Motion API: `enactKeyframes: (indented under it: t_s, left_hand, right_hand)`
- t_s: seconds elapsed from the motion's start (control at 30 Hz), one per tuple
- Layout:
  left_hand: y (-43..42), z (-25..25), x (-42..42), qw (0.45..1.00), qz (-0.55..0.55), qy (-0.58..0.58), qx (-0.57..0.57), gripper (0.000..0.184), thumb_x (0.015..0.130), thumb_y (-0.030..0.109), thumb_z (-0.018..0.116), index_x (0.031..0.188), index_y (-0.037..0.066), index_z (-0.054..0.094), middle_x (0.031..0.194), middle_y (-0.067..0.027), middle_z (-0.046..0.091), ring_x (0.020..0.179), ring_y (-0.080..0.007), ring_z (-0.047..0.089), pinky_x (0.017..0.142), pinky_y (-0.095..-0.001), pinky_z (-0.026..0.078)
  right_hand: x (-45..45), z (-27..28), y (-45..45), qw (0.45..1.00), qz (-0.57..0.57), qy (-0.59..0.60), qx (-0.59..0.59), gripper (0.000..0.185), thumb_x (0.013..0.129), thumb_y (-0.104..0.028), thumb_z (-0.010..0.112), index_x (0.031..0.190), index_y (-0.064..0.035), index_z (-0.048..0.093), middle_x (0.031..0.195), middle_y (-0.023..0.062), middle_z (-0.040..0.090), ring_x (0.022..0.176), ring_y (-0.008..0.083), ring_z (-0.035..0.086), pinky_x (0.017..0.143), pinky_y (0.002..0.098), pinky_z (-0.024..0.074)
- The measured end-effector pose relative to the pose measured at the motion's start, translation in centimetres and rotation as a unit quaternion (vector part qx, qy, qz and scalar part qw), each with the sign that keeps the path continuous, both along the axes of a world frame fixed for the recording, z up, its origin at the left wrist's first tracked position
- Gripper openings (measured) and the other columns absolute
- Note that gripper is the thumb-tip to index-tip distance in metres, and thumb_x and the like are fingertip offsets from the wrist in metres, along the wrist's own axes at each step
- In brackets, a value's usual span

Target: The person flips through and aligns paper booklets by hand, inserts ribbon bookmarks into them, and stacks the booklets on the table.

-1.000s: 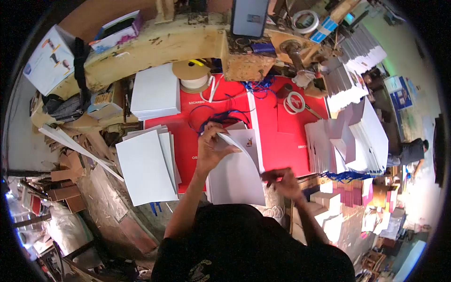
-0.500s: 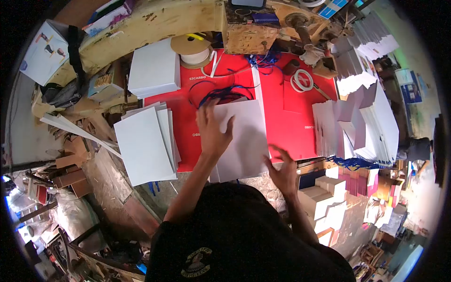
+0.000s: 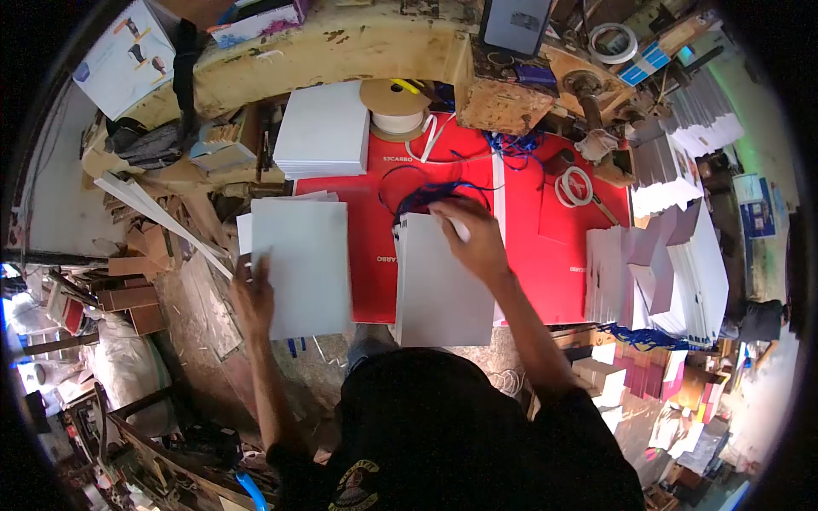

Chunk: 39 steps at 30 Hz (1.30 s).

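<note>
My left hand [image 3: 253, 294], slightly blurred, grips the left edge of a white book block [image 3: 307, 268] over the left pile, thumb on top. Loose white sheets [image 3: 319, 197] stick out behind it. My right hand [image 3: 475, 241] bends over the upper right corner of a second white stack [image 3: 443, 289], fingers curled at its top edge. What they pinch, if anything, is hidden. Dark blue ribbons [image 3: 426, 198] spread from the top of this stack, beside my right fingertips. Both piles lie at the near side of the red sheets [image 3: 372, 294].
Behind lie a white paper stack [image 3: 319, 132], a spool of white ribbon [image 3: 396, 111] and a wooden block [image 3: 507, 94]. To the right are a tape roll [image 3: 573, 186], a brush [image 3: 605, 209] and fanned white booklets [image 3: 626, 272]. A wooden strip [image 3: 162, 221] juts out at left.
My left hand moved from the middle stack to the left pile, where a white block now lies on top. My right hand rose from the near right to the stack's top edge. The view shifted.
</note>
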<state>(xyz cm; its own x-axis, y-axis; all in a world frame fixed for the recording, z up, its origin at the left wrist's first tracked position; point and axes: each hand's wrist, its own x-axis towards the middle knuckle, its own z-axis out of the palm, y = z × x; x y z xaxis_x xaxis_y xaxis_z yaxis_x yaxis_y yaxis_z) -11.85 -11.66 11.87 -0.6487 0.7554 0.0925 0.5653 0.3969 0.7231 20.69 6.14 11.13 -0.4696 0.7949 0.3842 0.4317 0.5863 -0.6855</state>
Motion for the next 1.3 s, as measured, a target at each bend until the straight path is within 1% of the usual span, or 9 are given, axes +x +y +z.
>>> enactKeyframes:
  t_s: [0.17,0.23,0.37,0.67,0.87,0.97,1.17,1.23,1.3]
  left_hand:
    - [1.8,0.0,1.4,0.948,0.016,0.318,0.006,0.037,0.086,0.023,0.07,0.115,0.004,0.06,0.105,-0.0174,0.063,0.099,-0.0391,0.059,0.085,-0.0454,0.048]
    - [4.6,-0.8,7.6,0.99,-0.098,0.079,0.069,0.046,0.076,0.014,0.074,0.116,0.0,0.057,0.118,-0.0161,0.057,0.112,-0.0367,0.053,0.097,-0.0452,0.043]
    - [9.8,-3.5,19.1,0.897,-0.419,0.11,0.093,0.055,0.088,0.029,0.064,0.129,-0.006,0.051,0.136,-0.0195,0.051,0.123,-0.0365,0.047,0.1,-0.0443,0.041]
    - [13.3,-6.3,21.6,0.882,-0.43,0.14,0.134,0.07,0.08,0.043,0.073,0.131,0.001,0.05,0.128,-0.0174,0.052,0.116,-0.0378,0.048,0.097,-0.0508,0.037]
    - [14.6,-5.7,21.0,0.845,-0.342,-0.256,0.321,0.034,0.067,0.009,0.087,0.09,0.003,0.063,0.091,-0.0057,0.057,0.089,-0.0196,0.05,0.087,-0.0336,0.034]
    - [14.4,-3.7,20.7,0.842,-0.279,-0.385,0.256,0.03,0.071,0.009,0.085,0.09,0.003,0.062,0.089,-0.0066,0.056,0.085,-0.0185,0.051,0.087,-0.0345,0.035]
    - [15.4,-6.0,22.8,0.901,-0.355,0.085,0.236,0.039,0.078,0.017,0.079,0.112,0.005,0.063,0.109,-0.0123,0.057,0.1,-0.0292,0.052,0.093,-0.043,0.035]
    - [15.1,-3.8,23.6,0.908,-0.34,0.022,0.243,0.033,0.08,0.02,0.077,0.106,0.005,0.064,0.112,-0.0136,0.057,0.106,-0.0325,0.05,0.096,-0.0482,0.034]
    - [13.7,-3.2,23.3,0.914,-0.321,-0.042,0.246,0.027,0.082,0.022,0.076,0.099,0.004,0.066,0.115,-0.0148,0.058,0.112,-0.0357,0.049,0.1,-0.0535,0.032]
  right_hand:
    - [-3.5,-1.5,7.2,0.971,0.141,-0.124,0.149,0.017,0.085,-0.014,0.066,0.1,-0.012,0.073,0.109,0.0049,0.068,0.112,0.0275,0.058,0.097,0.0415,0.0447]
    - [-4.0,-0.9,8.9,0.902,0.261,-0.299,0.167,0.017,0.082,-0.015,0.068,0.098,-0.0122,0.075,0.117,0.002,0.066,0.118,0.0242,0.052,0.102,0.0398,0.0398]
    - [-3.8,1.1,11.3,0.856,0.293,-0.376,0.2,0.017,0.078,-0.016,0.068,0.094,-0.0162,0.075,0.113,0.0009,0.067,0.116,0.0223,0.053,0.099,0.0372,0.0412]
    - [8.3,-0.9,10.4,0.968,0.076,-0.213,0.108,0.016,0.087,-0.022,0.063,0.093,-0.0137,0.076,0.09,0.0089,0.071,0.082,0.0269,0.067,0.078,0.0412,0.053]
    - [14.7,-1.7,-5.0,0.948,-0.11,-0.175,-0.243,0.021,0.089,-0.029,0.068,0.098,-0.0126,0.077,0.082,0.0087,0.073,0.066,0.0138,0.068,0.061,0.0313,0.0534]
    - [15.0,-3.3,-14.6,0.852,-0.017,0.223,-0.473,0.021,0.092,-0.014,0.066,0.109,-0.0013,0.071,0.087,0.0069,0.074,0.065,0.0136,0.067,0.053,0.0254,0.0505]
    - [9.3,-1.8,-19.4,0.802,-0.102,0.035,-0.588,0.035,0.086,-0.03,0.075,0.1,0.0022,0.072,0.084,0.0067,0.072,0.074,0.0146,0.064,0.07,0.0352,0.0526]
    - [9.8,-1.6,-18.2,0.806,-0.071,-0.058,-0.585,0.031,0.086,-0.026,0.076,0.099,0.0016,0.072,0.084,0.006,0.072,0.074,0.0135,0.064,0.069,0.0343,0.0525]
    - [11.7,-1.2,-17.0,0.892,-0.114,0.1,-0.426,0.025,0.084,-0.017,0.077,0.1,0.0015,0.071,0.082,0.0077,0.072,0.075,0.0135,0.066,0.068,0.0319,0.0531]
